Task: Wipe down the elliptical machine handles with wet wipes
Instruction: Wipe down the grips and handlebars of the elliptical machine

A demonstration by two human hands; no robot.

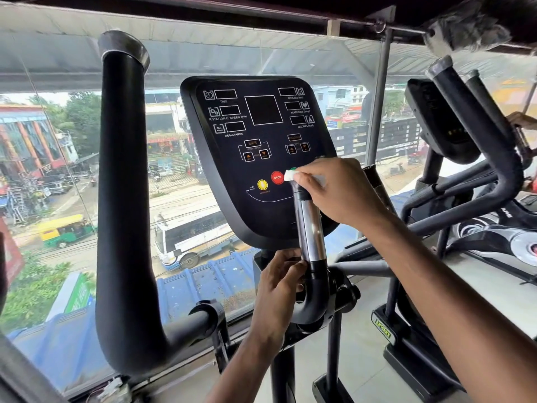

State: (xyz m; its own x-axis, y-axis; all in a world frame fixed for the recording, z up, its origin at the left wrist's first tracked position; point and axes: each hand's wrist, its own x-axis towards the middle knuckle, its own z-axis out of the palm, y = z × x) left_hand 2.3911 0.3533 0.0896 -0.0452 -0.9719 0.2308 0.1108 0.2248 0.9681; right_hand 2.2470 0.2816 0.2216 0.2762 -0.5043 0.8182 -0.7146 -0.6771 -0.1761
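Note:
A short upright handle with a chrome sensor sleeve point(312, 228) stands in front of the elliptical's black console point(261, 152). My right hand point(340, 190) pinches a white wet wipe point(289, 175) and holds it over the handle's top end. My left hand point(279, 276) grips the handle's black lower bend point(315, 298) just below the chrome part. The tall black moving handle point(122, 199) rises at the left, untouched by either hand.
A large window runs behind the machine, with a street and a bus far below. A second elliptical point(465, 158) stands close on the right, its arms reaching toward mine. The machine's centre post point(283, 373) drops to the floor between my forearms.

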